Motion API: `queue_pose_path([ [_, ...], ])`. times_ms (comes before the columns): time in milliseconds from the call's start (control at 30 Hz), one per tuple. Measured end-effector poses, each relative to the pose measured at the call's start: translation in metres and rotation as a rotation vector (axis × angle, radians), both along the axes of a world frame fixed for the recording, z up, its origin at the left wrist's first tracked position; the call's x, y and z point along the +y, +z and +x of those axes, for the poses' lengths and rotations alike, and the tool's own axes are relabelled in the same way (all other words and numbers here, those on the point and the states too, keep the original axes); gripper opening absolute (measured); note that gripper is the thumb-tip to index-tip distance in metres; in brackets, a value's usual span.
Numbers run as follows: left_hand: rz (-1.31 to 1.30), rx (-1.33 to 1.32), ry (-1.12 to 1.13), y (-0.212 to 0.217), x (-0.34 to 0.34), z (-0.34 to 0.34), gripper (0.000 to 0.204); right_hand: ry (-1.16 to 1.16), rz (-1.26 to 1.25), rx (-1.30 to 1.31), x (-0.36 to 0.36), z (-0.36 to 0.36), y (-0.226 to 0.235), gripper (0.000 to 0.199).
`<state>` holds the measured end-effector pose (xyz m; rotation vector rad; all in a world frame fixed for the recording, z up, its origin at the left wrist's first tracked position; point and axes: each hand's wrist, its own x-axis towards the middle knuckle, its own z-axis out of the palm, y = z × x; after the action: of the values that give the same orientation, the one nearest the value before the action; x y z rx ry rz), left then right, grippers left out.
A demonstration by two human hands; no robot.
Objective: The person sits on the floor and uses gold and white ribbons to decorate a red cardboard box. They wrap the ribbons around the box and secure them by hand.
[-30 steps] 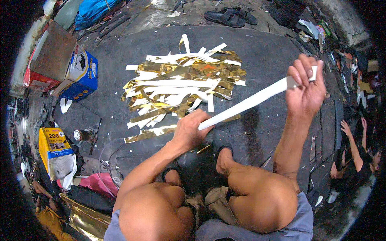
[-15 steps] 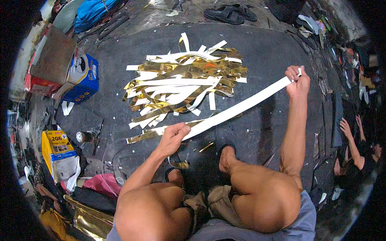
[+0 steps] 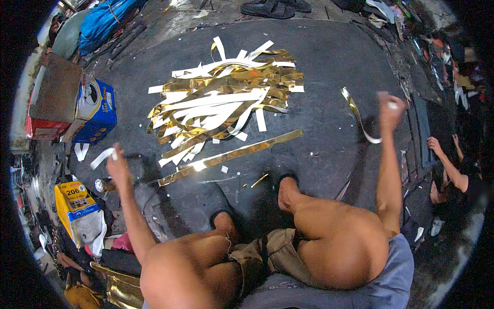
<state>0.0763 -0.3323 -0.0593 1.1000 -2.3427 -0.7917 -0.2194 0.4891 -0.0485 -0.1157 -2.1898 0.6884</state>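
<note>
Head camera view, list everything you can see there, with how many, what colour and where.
pile of strips: many, gold and white, on the dark floor ahead
long strip: one, gold, flat on the floor below the pile
curled strip: one, gold and white, hanging from the right hand
short strip: one, white, in the left hand
cardboard boxes: two, one blue and white, one brown and red, at far left
yellow bag: one, lower left
blue cloth: one, top left
sandals: a dark pair, top edge
another person: one, seated at far right
left hand: raised at left, pinching the short strip
right hand: raised at right, closed on the curled strip
</note>
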Motion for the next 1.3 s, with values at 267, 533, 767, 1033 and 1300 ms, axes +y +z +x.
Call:
queue_pose_path([
  [267, 1.756, 0.313, 0.099, -0.021, 0.225, -0.051, 0.026, 0.741, 0.281, -0.963, -0.164, 0.104, -0.093, 0.038],
  [533, 1.661, 0.078, -0.235, -0.030, 0.279, -0.035, 0.021, 0.768, 0.408, -0.844, -0.157, 0.108, -0.110, 0.029],
  [767, 1.533, 0.092, -0.465, 0.026, 0.302, -0.061, 0.018, 0.769, -0.158, -0.934, -0.202, 0.083, -0.047, 0.030],
  [1033, 1.032, 0.071, -0.825, 0.046, 0.359, -0.082, 0.032, 1.179, -0.547, -1.115, -0.280, 0.146, 0.049, 0.030],
  [1300, 1.150, -0.046, -0.866, 0.064, 0.346, -0.066, 0.033, 1.210, -0.818, -1.251, -0.290, 0.160, 0.047, 0.037],
])
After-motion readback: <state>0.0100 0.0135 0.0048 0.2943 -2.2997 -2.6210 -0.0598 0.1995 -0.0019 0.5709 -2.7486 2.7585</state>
